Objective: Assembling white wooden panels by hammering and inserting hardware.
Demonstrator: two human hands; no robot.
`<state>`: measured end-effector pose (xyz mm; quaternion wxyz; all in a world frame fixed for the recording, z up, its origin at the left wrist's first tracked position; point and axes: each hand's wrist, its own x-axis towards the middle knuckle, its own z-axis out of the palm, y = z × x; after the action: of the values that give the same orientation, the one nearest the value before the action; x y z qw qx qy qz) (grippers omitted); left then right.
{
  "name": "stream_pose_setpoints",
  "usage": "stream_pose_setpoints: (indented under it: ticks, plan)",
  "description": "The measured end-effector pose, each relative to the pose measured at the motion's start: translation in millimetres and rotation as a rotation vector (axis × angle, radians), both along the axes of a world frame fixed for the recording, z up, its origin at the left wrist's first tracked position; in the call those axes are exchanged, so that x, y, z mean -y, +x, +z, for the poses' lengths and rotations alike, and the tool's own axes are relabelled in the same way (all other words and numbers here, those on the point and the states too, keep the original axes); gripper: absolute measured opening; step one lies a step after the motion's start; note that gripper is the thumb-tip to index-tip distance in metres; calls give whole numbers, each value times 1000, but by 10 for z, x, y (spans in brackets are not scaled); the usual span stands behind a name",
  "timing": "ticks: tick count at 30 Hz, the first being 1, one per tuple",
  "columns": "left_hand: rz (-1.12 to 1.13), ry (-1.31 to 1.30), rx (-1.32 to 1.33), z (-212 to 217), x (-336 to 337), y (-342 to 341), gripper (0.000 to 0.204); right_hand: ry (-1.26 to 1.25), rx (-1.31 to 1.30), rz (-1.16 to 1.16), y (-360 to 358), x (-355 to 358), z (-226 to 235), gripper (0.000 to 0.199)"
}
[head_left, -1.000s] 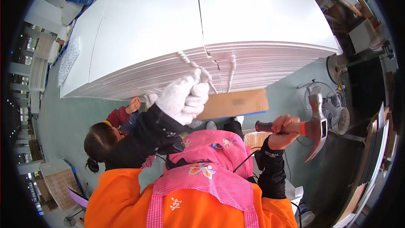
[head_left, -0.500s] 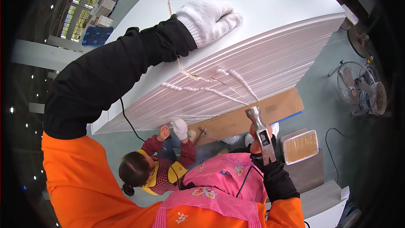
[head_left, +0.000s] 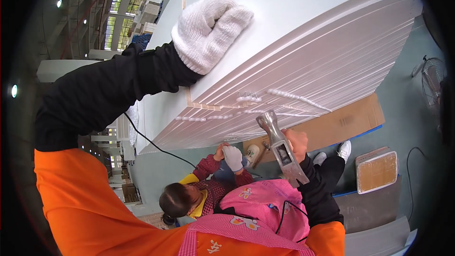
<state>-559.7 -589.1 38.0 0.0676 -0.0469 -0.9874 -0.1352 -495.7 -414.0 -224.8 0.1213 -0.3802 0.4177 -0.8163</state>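
A tall stack of white panels (head_left: pixel 308 42) fills the upper middle. My left hand (head_left: pixel 211 31), in a white knit glove, rests on its top surface near the edge. Its fingers are curled in, and whatever they may hold is hidden. My bare right hand (head_left: pixel 297 144) is closed around a hammer (head_left: pixel 282 149), held below the stack's layered side with the metal head turned up. Along that side run lines of small white bead-like pieces (head_left: pixel 301 98). One short row of white pieces (head_left: pixel 249 98) has thin metal pins standing out of it.
A co-worker (head_left: pixel 177 204) crouches at the stack's lower left, hands together, one gloved. Cardboard (head_left: pixel 341 118) lies under the stack. A taped box (head_left: pixel 377 170) stands at the right, with a fan (head_left: pixel 432 80) beyond. A black cable (head_left: pixel 156 147) hangs past the stack's left corner.
The view has shifted nearer the stack. My right hand has raised the hammer toward the layered side. My left hand stays on top, its fingers now more curled.
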Motion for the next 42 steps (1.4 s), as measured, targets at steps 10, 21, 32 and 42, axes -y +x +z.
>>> stream_pose_setpoints:
  ticks: [10, 21, 32, 42]
  plan:
    - [0, -3, -40, -20, -27, -3, 23, -39, -4, -38, -10, 186, -49, 32]
    - [-19, -11, 28, 8, -7, -9, 23, -55, -103, -74, 79, 155, -96, 26]
    - [15, -54, 148, 97, -33, 23, 22, -108, 8, -34, 57, 222, 35, 17]
    - [47, -101, 136, 79, -61, 28, 23, -7, -53, -61, -99, 217, 54, 23]
